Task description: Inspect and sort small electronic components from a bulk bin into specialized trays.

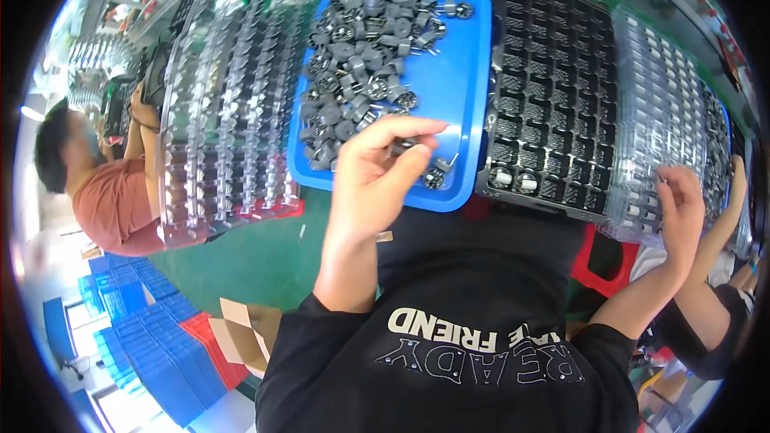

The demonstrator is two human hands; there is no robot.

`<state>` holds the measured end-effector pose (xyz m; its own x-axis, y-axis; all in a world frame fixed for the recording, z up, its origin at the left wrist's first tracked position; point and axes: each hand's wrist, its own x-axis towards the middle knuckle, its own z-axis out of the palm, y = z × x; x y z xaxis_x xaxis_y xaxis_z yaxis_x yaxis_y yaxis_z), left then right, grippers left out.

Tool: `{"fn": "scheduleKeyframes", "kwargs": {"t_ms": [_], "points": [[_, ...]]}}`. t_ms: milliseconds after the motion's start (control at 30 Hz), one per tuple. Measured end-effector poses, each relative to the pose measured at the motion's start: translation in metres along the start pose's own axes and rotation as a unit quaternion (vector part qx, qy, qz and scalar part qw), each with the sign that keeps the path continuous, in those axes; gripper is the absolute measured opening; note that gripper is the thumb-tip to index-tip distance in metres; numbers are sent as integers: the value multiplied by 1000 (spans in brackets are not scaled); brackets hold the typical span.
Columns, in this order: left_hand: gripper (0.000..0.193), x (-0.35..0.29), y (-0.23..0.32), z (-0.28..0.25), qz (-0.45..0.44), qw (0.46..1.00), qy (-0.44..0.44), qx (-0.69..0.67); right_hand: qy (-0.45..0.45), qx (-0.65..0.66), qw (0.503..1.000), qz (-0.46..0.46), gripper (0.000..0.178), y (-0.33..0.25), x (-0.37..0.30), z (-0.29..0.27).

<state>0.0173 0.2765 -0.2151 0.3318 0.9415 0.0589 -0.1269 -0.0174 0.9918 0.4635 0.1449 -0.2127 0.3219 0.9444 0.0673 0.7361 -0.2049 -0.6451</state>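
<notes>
My left hand [373,172] is over the near edge of a blue tray [449,100], fingers curled round a small grey round part [403,145], mostly hidden by them. Heaped in the tray's left and far side are many like grey parts [369,60], some showing metal pins. One such part [435,176] lies apart beside my left thumb. Above the near right side of a clear plastic tray [642,112] with small white cylinders in rows is my right hand [682,200]. Its fingertips are pinched together; what they hold, if anything, is too small to make out.
Between the blue and clear trays stands a black compartment tray [553,88], with two silvery pieces [513,180] in its near left pockets. Clear ribbed trays [233,104] stand at left, a co-worker [120,184] beyond. Blue crates [160,353] and an open carton [245,333] are lower left.
</notes>
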Motion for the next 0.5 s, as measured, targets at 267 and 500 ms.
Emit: {"fn": "scheduleKeyframes", "kwargs": {"t_ms": [267,500], "points": [[60,-1,-2,22,-149,912,-60,-378,124,164,979,1,15,-21,2,25],[58,-18,-3,41,-109,928,-46,-352,-7,452,888,-78,20,-163,-31,109]]}}
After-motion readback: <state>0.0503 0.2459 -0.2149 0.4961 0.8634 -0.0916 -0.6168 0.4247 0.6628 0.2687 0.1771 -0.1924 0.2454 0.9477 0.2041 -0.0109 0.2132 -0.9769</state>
